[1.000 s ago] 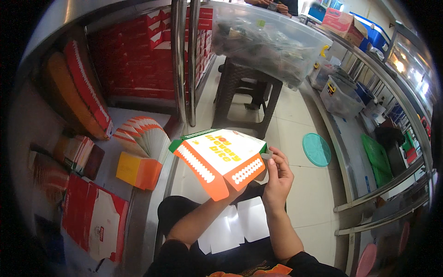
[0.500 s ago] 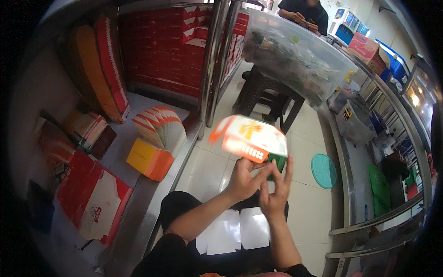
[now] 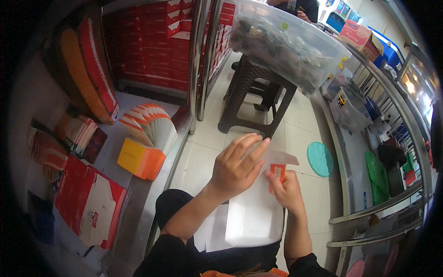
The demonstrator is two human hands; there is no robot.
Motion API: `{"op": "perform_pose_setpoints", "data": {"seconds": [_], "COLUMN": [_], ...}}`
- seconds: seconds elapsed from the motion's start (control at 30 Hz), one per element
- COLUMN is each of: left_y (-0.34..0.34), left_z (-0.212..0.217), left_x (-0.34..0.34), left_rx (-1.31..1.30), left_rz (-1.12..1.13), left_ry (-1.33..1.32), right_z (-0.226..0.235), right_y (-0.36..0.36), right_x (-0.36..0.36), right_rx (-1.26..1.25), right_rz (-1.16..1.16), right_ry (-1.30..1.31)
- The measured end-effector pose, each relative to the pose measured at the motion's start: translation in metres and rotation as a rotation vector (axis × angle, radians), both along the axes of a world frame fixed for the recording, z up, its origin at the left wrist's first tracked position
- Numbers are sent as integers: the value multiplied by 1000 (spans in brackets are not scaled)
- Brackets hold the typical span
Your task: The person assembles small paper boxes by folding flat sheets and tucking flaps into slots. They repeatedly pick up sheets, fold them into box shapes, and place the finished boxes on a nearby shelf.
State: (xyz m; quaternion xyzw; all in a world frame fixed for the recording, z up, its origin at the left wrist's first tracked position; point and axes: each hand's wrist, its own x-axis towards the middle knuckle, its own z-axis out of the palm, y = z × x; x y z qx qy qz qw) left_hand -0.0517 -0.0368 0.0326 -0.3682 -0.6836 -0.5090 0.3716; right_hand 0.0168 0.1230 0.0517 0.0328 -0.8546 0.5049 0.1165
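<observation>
My left hand (image 3: 237,165) is raised over my lap with its fingers stretched out, beside the upper left edge of a white carton blank (image 3: 254,214). It may touch that edge, but no grip shows. My right hand (image 3: 288,191) pinches the blank's right side, its thumb on a small orange printed flap (image 3: 277,171). The blank's plain white side faces up, and its far end bends upward between my hands. Under it on my dark-clothed lap lies another white flat piece (image 3: 213,228), partly covered.
On the left shelf stand a yellow and orange box (image 3: 140,159), fanned folded cartons (image 3: 150,127) and a red and white box (image 3: 92,203). Ahead, a clear bin (image 3: 281,44) rests on a dark stool (image 3: 254,99). A green lid (image 3: 320,159) lies on the floor. A person (image 3: 300,8) is beyond.
The orange, white and green printed carton face no longer shows between my hands. My left hand has let go and opened, while my right has moved down and pinches the orange flap.
</observation>
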Motion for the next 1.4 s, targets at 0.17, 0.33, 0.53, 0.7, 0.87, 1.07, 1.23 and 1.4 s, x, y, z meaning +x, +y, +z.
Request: {"op": "perform_pose_setpoints", "data": {"seconds": [0.17, 0.33, 0.53, 0.7, 0.87, 1.07, 1.23, 1.4], "left_y": [-17, -18, -17, -5, 21, 21, 14, 14], "left_z": [3, -11, -9, -12, -27, -32, -29, -27], "left_x": [-12, -21, -26, -21, -9, -2, -6, -4], "left_rx": [-246, -20, 37, 49, 593, 623, 517, 405], "left_rz": [-118, -318, -353, 209, -448, -650, -658, -544], "left_ry": [-165, -261, -267, -77, -812, -798, -765, -770], "right_z": [8, 10, 9, 1, -27, -35, -29, -29], "right_y": [-1, 13, 7, -14, -26, -22, -20, -20], "right_x": [2, -5, -2, 6, -9, -19, -18, -14], "right_rx": [-135, -356, -445, -695, -410, -95, -232, -268], "right_rz": [6, -129, -108, -122, -231, -271, -221, -248], "right_ry": [-36, 28, 78, 108, 327, 531, 468, 410]}}
